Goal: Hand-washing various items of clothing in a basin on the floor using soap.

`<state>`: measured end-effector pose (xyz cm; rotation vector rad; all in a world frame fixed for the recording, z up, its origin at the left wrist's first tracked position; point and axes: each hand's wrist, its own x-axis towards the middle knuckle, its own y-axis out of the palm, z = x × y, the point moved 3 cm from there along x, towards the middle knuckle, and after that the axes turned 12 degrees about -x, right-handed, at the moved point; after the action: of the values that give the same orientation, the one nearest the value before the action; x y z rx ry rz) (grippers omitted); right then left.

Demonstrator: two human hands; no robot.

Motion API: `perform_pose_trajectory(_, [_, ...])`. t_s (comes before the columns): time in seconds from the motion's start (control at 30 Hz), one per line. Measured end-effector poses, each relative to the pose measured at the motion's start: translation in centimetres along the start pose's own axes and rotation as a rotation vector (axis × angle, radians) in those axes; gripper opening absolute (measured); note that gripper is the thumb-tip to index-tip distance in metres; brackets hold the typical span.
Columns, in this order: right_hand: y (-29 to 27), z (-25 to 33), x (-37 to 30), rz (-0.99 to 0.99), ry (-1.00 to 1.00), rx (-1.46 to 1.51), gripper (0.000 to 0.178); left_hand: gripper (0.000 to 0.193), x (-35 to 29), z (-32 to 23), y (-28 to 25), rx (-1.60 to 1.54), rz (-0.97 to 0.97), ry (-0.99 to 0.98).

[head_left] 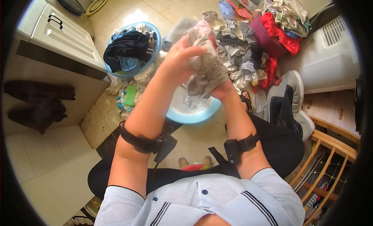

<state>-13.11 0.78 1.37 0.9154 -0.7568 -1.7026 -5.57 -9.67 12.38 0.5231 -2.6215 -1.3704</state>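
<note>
Above a light blue basin (193,119) of sudsy water, both my hands hold a bunched, wet-looking grey cloth (210,79). My left hand (179,59) is closed round its upper part, with the thumb pointing right. Lower down, my right hand (223,90) grips the cloth's right side, and its fingers are mostly hidden behind the folds. The cloth's exact kind is hard to make out in the crumple. It hides the far part of the basin.
A second blue basin (158,33) heaped with dark clothes stands at the far left, near a white cabinet (64,35). A green bar (130,95) lies on cloths. Clothes pile (236,47) on the floor at right, beside a maroon tub (268,41). Wooden rails (316,164) stand near right.
</note>
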Motion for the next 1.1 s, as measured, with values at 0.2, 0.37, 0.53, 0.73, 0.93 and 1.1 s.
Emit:
perform_pose_trajectory(0.2, [0.9,0.7,-1.6,-0.238,0.057,-0.514,0.041,0.035,-0.1,0.3,1.1,0.071,-0.079,-0.066])
perform_pose_trajectory(0.37, [0.6,1.6,-2.1,-0.131,-0.157,-0.493,0.049,0.039,0.1,1.2,0.1,0.158,-0.240,-0.150])
perform_pose_trajectory(0.53, [3.8,2.2,-1.8,-0.231,-0.294,-0.426,0.036,0.035,1.2,1.3,0.5,0.416,-0.152,-0.101])
perform_pose_trajectory(0.73, [2.7,2.9,-1.0,-0.151,-0.252,-0.221,0.027,0.032,0.0,0.4,-1.9,0.637,-0.064,0.106])
perform_pose_trajectory(0.93, [3.3,2.4,-0.3,-0.010,-0.142,0.078,0.030,0.044,-3.8,7.7,-11.7,0.633,-0.270,-0.015])
perform_pose_trajectory(1.1, [2.2,2.5,0.1,-0.032,-0.146,0.109,0.026,0.046,-5.1,10.3,-12.3,0.482,-0.233,-0.221])
